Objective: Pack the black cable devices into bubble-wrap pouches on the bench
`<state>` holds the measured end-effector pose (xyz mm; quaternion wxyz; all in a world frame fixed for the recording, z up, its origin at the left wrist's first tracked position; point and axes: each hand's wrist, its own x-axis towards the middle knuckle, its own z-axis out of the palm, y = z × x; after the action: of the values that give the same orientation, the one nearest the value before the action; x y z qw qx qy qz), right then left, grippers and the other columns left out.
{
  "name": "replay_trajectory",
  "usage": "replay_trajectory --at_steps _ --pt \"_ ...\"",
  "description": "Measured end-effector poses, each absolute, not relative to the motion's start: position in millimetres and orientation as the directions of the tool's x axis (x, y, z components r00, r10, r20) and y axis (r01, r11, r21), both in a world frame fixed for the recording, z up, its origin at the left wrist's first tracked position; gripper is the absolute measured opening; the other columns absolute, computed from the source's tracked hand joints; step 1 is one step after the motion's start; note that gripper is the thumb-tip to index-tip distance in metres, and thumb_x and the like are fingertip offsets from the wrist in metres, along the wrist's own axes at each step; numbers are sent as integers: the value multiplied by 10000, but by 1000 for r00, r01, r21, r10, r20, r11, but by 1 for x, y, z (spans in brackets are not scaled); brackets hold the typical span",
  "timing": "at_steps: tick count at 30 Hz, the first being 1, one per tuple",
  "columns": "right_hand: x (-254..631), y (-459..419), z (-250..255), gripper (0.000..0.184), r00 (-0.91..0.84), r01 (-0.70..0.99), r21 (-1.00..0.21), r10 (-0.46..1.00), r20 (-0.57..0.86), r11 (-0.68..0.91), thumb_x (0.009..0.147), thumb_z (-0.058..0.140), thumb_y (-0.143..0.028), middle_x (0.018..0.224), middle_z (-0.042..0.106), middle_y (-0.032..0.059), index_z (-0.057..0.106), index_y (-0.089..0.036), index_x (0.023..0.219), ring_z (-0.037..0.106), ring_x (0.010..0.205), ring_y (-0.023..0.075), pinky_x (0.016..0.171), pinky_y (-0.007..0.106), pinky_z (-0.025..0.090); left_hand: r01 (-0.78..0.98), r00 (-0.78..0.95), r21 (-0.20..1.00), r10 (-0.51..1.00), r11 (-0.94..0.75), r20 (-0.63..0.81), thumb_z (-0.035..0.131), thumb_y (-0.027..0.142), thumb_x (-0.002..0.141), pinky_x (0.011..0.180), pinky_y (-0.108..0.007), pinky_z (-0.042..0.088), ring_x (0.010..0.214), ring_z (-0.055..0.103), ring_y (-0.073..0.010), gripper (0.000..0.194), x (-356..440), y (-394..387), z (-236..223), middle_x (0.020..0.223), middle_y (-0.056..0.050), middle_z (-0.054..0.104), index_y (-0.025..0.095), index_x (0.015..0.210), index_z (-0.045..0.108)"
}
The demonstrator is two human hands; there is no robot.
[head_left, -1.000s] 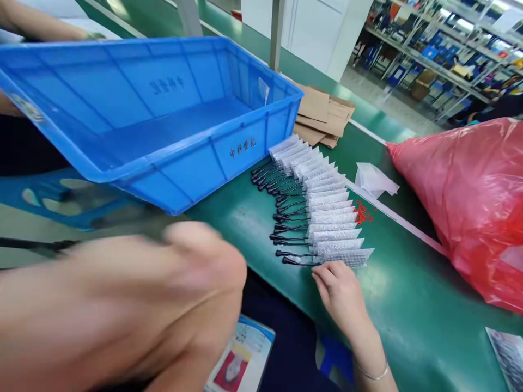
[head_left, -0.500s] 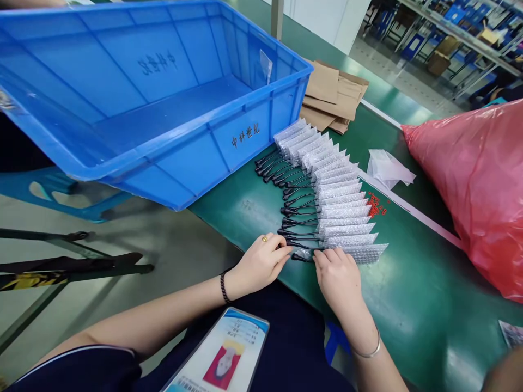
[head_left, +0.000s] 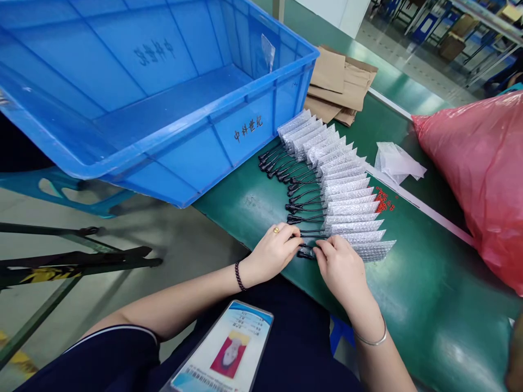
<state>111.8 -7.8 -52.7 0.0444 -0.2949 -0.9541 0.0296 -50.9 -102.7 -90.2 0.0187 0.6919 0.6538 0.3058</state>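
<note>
A fanned row of bubble-wrapped parts (head_left: 341, 188) with black cables (head_left: 296, 193) sticking out to the left lies on the green table (head_left: 412, 305). My left hand (head_left: 273, 253) and my right hand (head_left: 339, 267) meet at the nearest piece in the row. The fingertips of both pinch its black cable end (head_left: 306, 252) at the table's front edge. A ring is on my left hand, a bracelet on each wrist.
A big empty blue crate (head_left: 163, 92) overhangs the table's left side. Folded brown cardboard (head_left: 339, 81) lies behind the row. A small white bag (head_left: 396, 163) and tiny red rings (head_left: 384, 198) sit to the right, beside a large red plastic bag (head_left: 482, 179). An ID badge (head_left: 229, 354) rests on my lap.
My left hand came down from close to the camera to the nearest cable. Both hands closed in on its black end. The view shifted down slightly.
</note>
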Motion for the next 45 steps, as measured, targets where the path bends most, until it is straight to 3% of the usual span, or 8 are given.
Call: replay_trajectory --at_steps 6,10,15,23,28,38,45 --pt "105 -8 -53 202 -795 602 -126 607 -5 788 928 439 -246 809 563 26 617 -202 842 548 750 139 598 263 359 869 -4 438 881 -231 473 494 124 895 810 -352 427 950 543 -195 127 -50 -107 -90 987 -66 648 153 968 594" --pt "106 -9 -54 221 -729 679 -121 685 7 724 947 384 -250 853 548 41 579 -178 871 522 681 129 519 265 317 819 4 512 895 -259 447 477 110 896 804 -331 444 900 563 -171 136 -46 -112 -91 907 -45 658 165 952 589" --pt "118 -11 -54 222 -705 688 -209 708 36 695 955 376 -266 887 563 46 575 -172 924 537 704 127 518 249 324 759 -4 596 914 -262 407 467 109 895 832 -314 484 934 584 -173 137 -37 -119 -96 921 -64 638 156 965 575" --pt "127 -14 -58 219 -730 668 -199 683 13 717 952 399 -280 866 587 23 597 -196 910 564 718 127 578 250 366 757 25 566 881 -326 473 471 75 883 784 -303 484 891 586 -156 131 -32 -122 -101 923 -61 642 152 940 562" --pt "127 -14 -60 226 -734 661 -220 679 9 717 955 394 -288 876 584 27 591 -187 909 566 750 133 614 249 381 822 20 507 903 -259 429 516 132 880 750 -328 439 860 560 -172 82 -31 -123 -101 944 -54 657 155 938 568" --pt "116 -16 -62 204 -825 564 -65 565 0 823 933 455 -256 820 601 28 638 -214 854 537 813 165 667 285 356 844 100 458 921 -279 376 511 182 890 698 -322 385 814 530 -169 88 -22 -130 -98 889 -43 646 157 905 594" --pt "111 -16 -60 148 -775 632 -32 631 -38 774 905 522 -300 918 636 28 632 -228 973 546 843 166 632 285 338 806 122 504 919 -312 374 548 319 882 796 -351 437 936 538 -208 222 -28 -132 -94 1030 -86 646 146 1011 600"
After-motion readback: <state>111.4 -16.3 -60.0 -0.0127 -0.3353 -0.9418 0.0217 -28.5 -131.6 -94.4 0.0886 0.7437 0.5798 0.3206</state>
